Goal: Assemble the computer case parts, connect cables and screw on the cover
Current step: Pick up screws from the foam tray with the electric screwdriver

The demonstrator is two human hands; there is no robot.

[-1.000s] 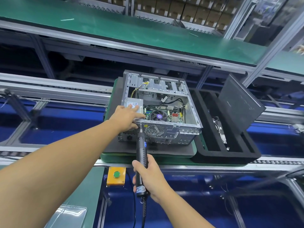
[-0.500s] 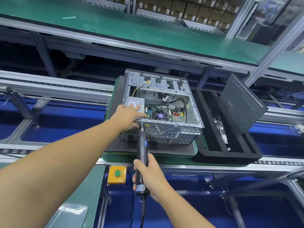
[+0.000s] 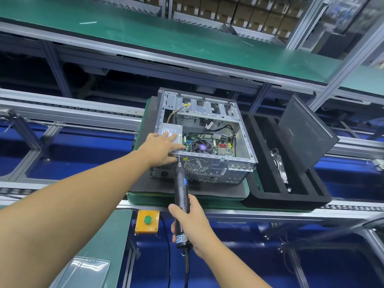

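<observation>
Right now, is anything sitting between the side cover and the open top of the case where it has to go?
Nothing stands between them. The side cover leans in the black tray right of the case. But the left hand rests on the case's near edge, with the screwdriver tip there, held by the right hand.

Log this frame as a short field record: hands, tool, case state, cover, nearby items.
left hand: resting on the computer case rear top edge, over the power supply
right hand: gripping the electric screwdriver, tip at the rear panel
case state: side open, motherboard visible
side cover: off, leaning in the black foam tray
nearby: yellow button box
</observation>
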